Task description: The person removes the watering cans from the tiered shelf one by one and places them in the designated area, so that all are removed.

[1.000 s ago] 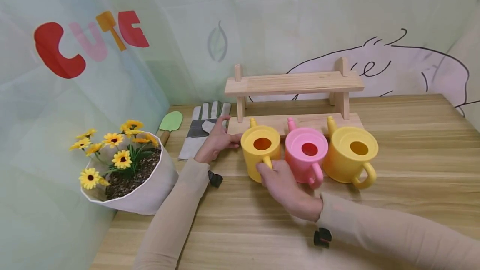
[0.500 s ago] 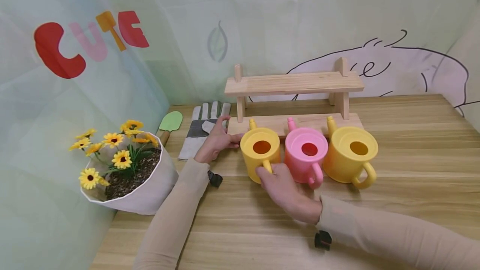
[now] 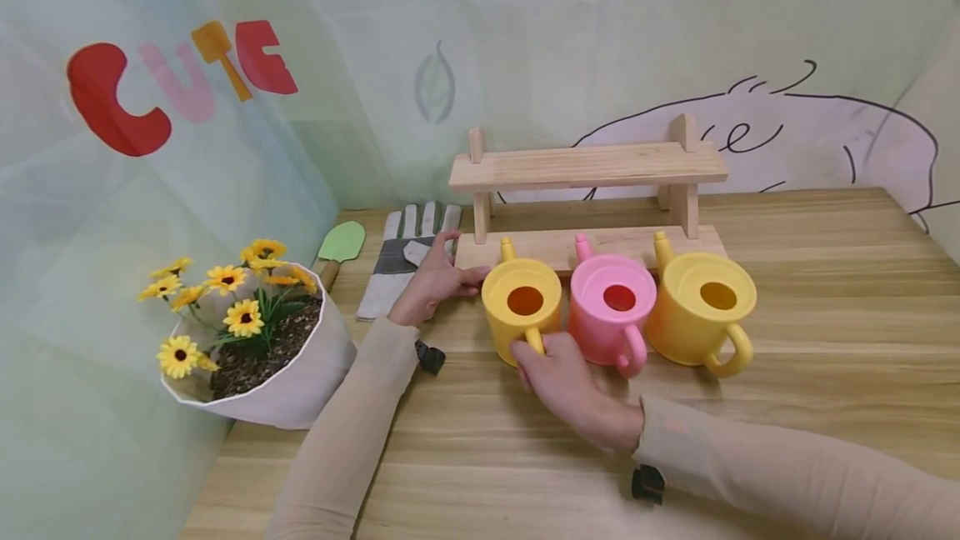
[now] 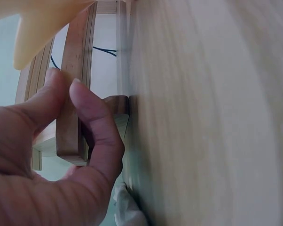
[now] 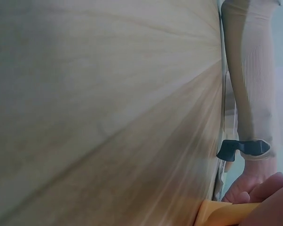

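In the head view my left hand (image 3: 437, 280) is at the left end of the wooden two-tier shelf's lower board (image 3: 546, 247). The left wrist view shows its thumb and fingers pinching that board end (image 4: 70, 141). My right hand (image 3: 573, 386) holds the handle of the leftmost yellow watering can (image 3: 504, 317), which stands upright in front of the shelf. Beside it are a pink watering can (image 3: 600, 332) and another yellow watering can (image 3: 678, 323), spouts toward the shelf. A yellow part of the held can (image 5: 221, 214) appears low in the right wrist view.
On the left stands a white pot (image 3: 322, 373) of yellow flowers (image 3: 243, 317). Behind it lie a green-bladed trowel (image 3: 342, 242) and a grey-white work glove (image 3: 386, 282). The upper shelf board (image 3: 588, 167) spans above the lower one, against a printed cloth backdrop (image 3: 360, 90).
The leftmost yellow watering can and my right hand have shifted slightly toward me. My left hand stays at the board end, and the other two cans have not moved.
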A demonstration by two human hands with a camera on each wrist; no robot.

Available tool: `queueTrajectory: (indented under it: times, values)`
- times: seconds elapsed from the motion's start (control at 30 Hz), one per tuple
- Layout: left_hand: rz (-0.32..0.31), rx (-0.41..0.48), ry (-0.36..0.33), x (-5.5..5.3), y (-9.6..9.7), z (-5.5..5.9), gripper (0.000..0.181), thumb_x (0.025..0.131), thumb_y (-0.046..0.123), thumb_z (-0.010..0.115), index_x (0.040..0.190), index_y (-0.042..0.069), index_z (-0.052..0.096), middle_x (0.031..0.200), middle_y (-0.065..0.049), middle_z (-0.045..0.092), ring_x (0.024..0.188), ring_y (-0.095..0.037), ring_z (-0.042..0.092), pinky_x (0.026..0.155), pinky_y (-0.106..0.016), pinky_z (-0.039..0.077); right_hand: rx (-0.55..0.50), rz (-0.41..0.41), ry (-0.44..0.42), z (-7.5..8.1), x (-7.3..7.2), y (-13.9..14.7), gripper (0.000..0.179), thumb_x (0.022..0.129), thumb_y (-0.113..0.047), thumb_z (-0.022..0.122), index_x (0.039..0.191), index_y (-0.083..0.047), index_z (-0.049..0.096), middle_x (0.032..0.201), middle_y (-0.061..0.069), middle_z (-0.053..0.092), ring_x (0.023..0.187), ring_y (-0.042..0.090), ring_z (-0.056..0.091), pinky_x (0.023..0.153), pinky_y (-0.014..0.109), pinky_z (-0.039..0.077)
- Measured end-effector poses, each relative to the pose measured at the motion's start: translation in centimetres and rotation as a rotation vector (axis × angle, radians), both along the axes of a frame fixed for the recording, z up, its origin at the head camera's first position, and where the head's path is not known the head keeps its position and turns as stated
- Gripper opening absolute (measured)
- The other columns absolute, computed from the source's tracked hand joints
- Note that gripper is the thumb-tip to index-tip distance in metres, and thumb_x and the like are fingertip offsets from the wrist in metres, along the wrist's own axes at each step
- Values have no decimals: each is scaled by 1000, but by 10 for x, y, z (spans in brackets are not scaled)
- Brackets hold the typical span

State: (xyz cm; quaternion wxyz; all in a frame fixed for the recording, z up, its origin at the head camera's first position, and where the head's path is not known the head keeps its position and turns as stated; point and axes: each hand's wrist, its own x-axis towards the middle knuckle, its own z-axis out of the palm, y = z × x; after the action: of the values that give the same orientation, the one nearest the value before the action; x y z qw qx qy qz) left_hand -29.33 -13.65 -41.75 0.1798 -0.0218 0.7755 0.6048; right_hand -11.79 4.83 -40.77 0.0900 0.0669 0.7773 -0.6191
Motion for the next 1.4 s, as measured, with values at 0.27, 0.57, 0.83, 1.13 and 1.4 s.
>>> queueTrajectory:
  times: [0.27, 0.57, 0.83, 1.13, 1.4]
  values:
    - [-3, 5, 4, -1, 0, 1, 94, 99, 7, 81, 169, 17, 21, 114, -16, 64, 65, -9, 67, 63, -17, 62, -24, 7, 12, -2, 0, 1, 38, 100, -20, 64, 66, -2, 67, 57, -3, 59, 58, 13, 44, 51, 21, 26]
    - [1, 2, 2, -1, 1, 3, 93, 99, 6, 81, 169, 18, 21, 113, -15, 62, 65, -9, 67, 62, -17, 62, -9, -12, 14, -7, 1, 5, 31, 99, -25, 76, 76, -4, 75, 65, 1, 71, 62, 14, 45, 52, 21, 29]
    - [2, 4, 3, -1, 1, 2, 93, 98, 5, 81, 169, 17, 21, 116, -18, 62, 65, -9, 67, 60, -17, 62, -39, -37, 54, -7, 6, 8, 24, 96, -22, 79, 79, -6, 74, 72, 9, 74, 61, 13, 44, 51, 22, 30]
    - [-2, 8, 9, -1, 1, 1, 93, 99, 5, 80, 169, 17, 20, 118, -19, 63, 65, -9, 67, 61, -18, 63, 11, -55, 121, -10, 14, 15, 14, 96, -20, 82, 98, -11, 72, 88, 4, 69, 83, 17, 61, 70, 22, 52]
    - [-3, 0, 11, 0, 1, 0, 93, 99, 6, 80, 170, 16, 20, 115, -16, 63, 64, -9, 67, 63, -18, 63, 50, -80, 146, -2, 28, 23, 22, 96, -8, 81, 117, -7, 74, 110, 6, 78, 108, 20, 70, 105, 39, 61]
